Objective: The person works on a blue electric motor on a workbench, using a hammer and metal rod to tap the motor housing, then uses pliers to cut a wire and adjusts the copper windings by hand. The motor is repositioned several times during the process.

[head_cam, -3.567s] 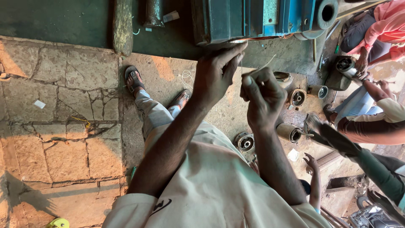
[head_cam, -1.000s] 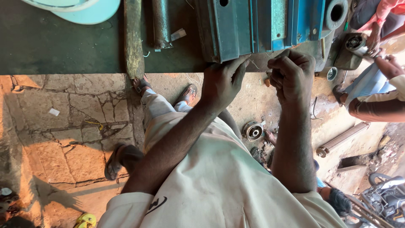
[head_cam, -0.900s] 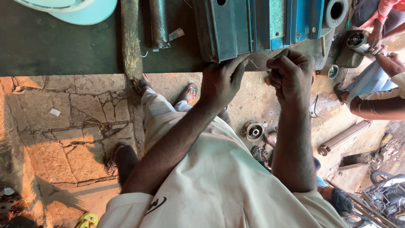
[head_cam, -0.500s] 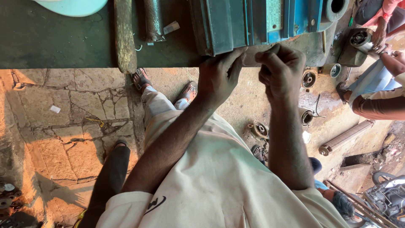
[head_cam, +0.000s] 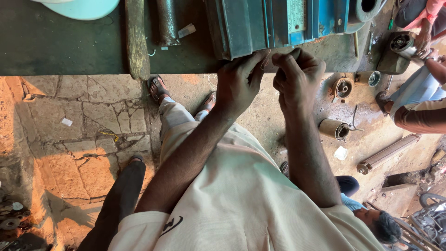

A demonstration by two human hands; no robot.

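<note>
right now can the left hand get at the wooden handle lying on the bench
Probably yes. The left hand rests at the bench edge by the blue motor housing, and the wooden handle lies farther left with only bare bench top between.

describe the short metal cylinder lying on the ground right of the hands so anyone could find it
Start at the blue-green finned motor housing on the dark workbench; the hands work at its lower edge. Below the right hand, on the dusty floor, lies the short cylinder, open end facing right. Unlike the long ribbed tube further right, it is stubby and smooth.
</note>
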